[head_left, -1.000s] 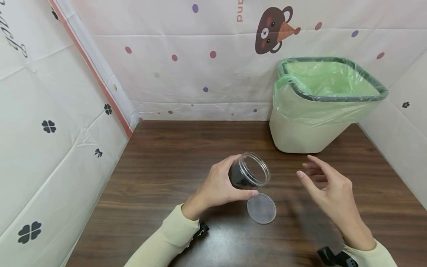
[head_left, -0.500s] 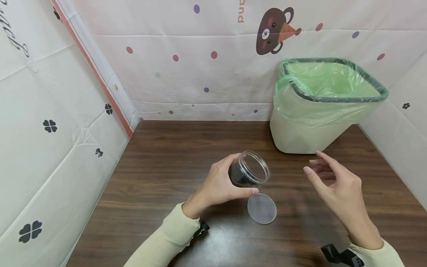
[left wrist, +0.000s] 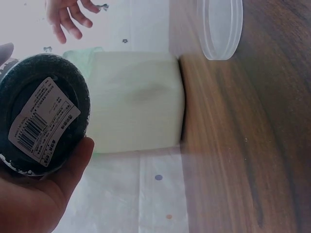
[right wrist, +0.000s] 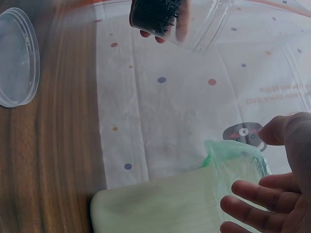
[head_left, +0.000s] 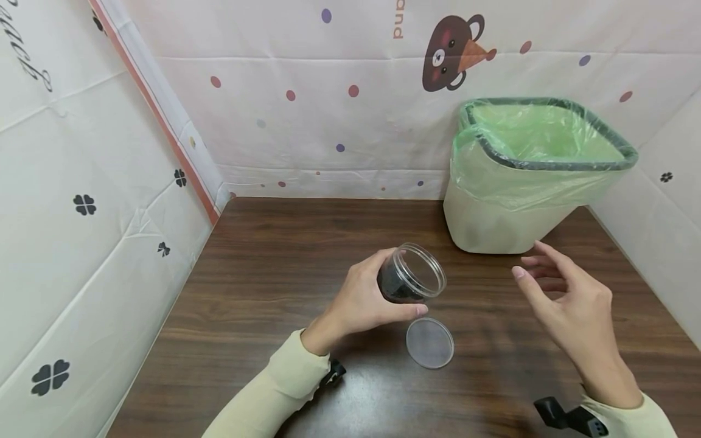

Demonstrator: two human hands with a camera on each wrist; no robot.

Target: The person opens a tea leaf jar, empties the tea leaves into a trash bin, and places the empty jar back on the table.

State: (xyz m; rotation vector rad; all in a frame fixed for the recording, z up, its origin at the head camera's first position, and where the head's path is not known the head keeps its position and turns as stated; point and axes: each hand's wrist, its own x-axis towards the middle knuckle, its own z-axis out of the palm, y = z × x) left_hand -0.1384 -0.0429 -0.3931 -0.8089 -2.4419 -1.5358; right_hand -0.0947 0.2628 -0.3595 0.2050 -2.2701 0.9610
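Above the table (head_left: 263,255): your left hand (head_left: 358,299) grips the tilted jar (head_left: 395,285).
Your right hand (head_left: 582,307): relaxed, loosely curved, near the bin (head_left: 487,222).
Lid (head_left: 429,344): lying flat.

The word "and" (head_left: 399,18) runs sideways on the dotted back sheet (head_left: 274,128), dark cursive lettering (head_left: 24,55) on the left sheet (head_left: 87,261) is unclear, and the label (left wrist: 43,116) under the jar (head_left: 398,286) carries a barcode (left wrist: 31,130) and print too small to read.

Jar (head_left: 401,283): clear, glossy plastic
Contents (right wrist: 154,17): dark, rough shreds
Sticker (left wrist: 43,122): printed, paper-like
Lid (head_left: 429,344): smooth, translucent plastic
Bin (head_left: 487,224): smooth, matt plastic
Liner (head_left: 509,185): thin, crinkled, shiny film
Tabletop (head_left: 263,274): wood-grained, smooth, softly glossy
Wall covering (head_left: 274,131): creased, cloth-like
Sleeve (head_left: 282,380): matt cloth
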